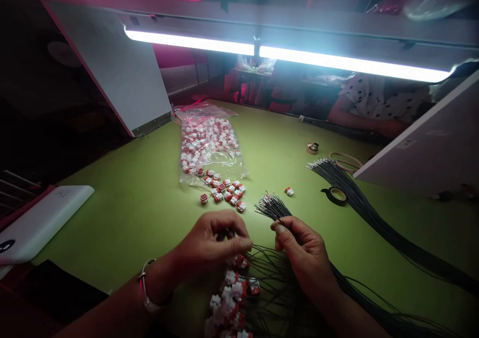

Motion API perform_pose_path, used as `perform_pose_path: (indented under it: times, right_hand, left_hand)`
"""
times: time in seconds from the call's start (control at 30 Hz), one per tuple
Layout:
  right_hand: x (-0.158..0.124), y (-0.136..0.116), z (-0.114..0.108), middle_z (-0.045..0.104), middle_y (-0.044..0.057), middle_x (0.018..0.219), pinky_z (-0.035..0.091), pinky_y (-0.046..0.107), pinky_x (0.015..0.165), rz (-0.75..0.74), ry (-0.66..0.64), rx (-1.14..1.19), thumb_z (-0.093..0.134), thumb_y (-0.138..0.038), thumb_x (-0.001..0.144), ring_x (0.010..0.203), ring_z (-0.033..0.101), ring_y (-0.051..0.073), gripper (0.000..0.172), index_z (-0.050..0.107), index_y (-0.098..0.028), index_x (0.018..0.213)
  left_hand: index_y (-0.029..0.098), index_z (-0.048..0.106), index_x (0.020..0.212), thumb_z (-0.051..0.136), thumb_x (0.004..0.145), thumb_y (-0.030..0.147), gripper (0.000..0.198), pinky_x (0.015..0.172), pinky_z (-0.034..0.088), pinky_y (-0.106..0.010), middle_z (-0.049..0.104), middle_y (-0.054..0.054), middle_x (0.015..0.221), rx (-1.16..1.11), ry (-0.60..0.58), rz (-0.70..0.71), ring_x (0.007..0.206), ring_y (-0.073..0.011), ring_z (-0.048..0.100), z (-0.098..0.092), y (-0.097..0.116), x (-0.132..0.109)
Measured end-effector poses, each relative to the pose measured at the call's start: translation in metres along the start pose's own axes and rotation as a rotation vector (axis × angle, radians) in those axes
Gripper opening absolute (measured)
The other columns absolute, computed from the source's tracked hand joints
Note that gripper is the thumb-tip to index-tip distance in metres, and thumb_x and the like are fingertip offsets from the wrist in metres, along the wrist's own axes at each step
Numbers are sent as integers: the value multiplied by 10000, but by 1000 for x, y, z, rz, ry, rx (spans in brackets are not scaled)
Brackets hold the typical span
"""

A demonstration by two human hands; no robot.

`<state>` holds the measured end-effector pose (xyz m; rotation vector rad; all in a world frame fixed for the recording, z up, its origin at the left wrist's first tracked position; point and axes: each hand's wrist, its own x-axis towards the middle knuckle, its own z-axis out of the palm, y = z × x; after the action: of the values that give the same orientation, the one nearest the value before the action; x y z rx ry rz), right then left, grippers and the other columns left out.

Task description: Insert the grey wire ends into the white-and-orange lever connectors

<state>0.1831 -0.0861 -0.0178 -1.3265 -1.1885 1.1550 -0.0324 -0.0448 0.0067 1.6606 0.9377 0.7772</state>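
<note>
My right hand (301, 250) is closed around a bundle of thin black wires (275, 207), whose bare metal terminals fan out at the upper left. My left hand (215, 238) is pinched shut to its left, thumb against forefinger. Whatever sits between those fingertips is hidden; black wires run close beside them. Below the hands lies a heap of red-and-white connectors (235, 290) with black wires leading from them to the right. Beyond my left hand, several loose connectors (224, 190) are scattered, and a single connector (289, 191) lies past the wire tips.
A clear plastic bag (209, 143) of connectors lies at the back. On the right are a long black wire bundle (374, 213), a roll of black tape (336, 195) and a tan ring (346, 161). A white case (56, 218) sits left. Tube lights (352, 63) hang overhead; another person sits opposite.
</note>
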Motion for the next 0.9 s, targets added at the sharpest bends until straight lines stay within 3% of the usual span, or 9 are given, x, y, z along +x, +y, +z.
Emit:
perform_pose_path:
  times: [0.1,0.17,0.23,0.33,0.43,0.53,0.6,0.73,0.9]
  right_hand:
    - [0,1,2,453,-38,601,288,253,500,23,-29,33,639,-446,875,547,358,127,271,688,-180,874]
    - [-1,0,2,406,-51,589,247,251,483,40,-33,59,648,-444,868,536,315,119,275,682,-173,904]
    - [-2,-1,2,383,-63,589,218,246,471,62,-24,98,674,-428,850,531,281,111,256,648,-179,910]
    - [-2,-3,2,408,-63,627,225,236,479,73,-27,146,701,-375,833,545,272,102,214,596,-189,851]
    - [-2,-5,2,401,-64,624,248,232,499,67,-55,174,685,-345,843,555,269,100,207,576,-184,773]
    - [-2,-7,3,409,-62,608,270,232,515,66,-59,194,686,-334,828,562,286,102,218,567,-180,730]
    - [-3,-8,5,404,-63,595,263,233,509,88,-62,186,682,-329,821,557,283,102,227,554,-180,708]
    - [-6,-9,5,370,-70,575,242,235,500,101,-69,139,658,-330,831,549,258,99,247,533,-180,680]
    - [-8,-11,5,386,-61,580,251,241,503,87,-89,103,646,-331,828,554,276,101,236,553,-174,679]
  left_hand:
    - [187,680,910,693,798,339,190,603,429,-288,646,-35,830,449,499,-73,658,-171,559,-22,-15,9]
    - [203,668,1024,698,767,311,281,609,416,-304,648,-37,890,667,585,-142,668,-186,564,-35,-25,14]
    - [207,687,958,674,761,262,205,642,419,-327,660,-44,880,749,542,-149,709,-214,584,-43,-31,17]
    - [203,694,867,596,828,239,111,747,455,-355,695,-58,905,713,481,-75,823,-236,620,-39,-30,16]
    - [184,701,998,595,870,291,198,801,497,-338,714,-74,993,358,421,-48,902,-223,650,-22,-20,13]
    - [157,694,1060,692,827,318,283,698,527,-300,698,-37,815,-174,230,-156,712,-168,646,-5,-9,8]
    - [168,670,1051,761,781,301,315,615,524,-266,646,14,720,-378,145,-198,597,-124,601,3,-3,5]
    - [166,651,934,816,742,297,285,530,508,-224,634,21,701,-543,49,-243,561,-105,585,12,0,2]
    - [142,732,1026,785,786,346,320,540,489,-202,642,6,670,-571,-38,-336,535,-84,584,22,-2,-1]
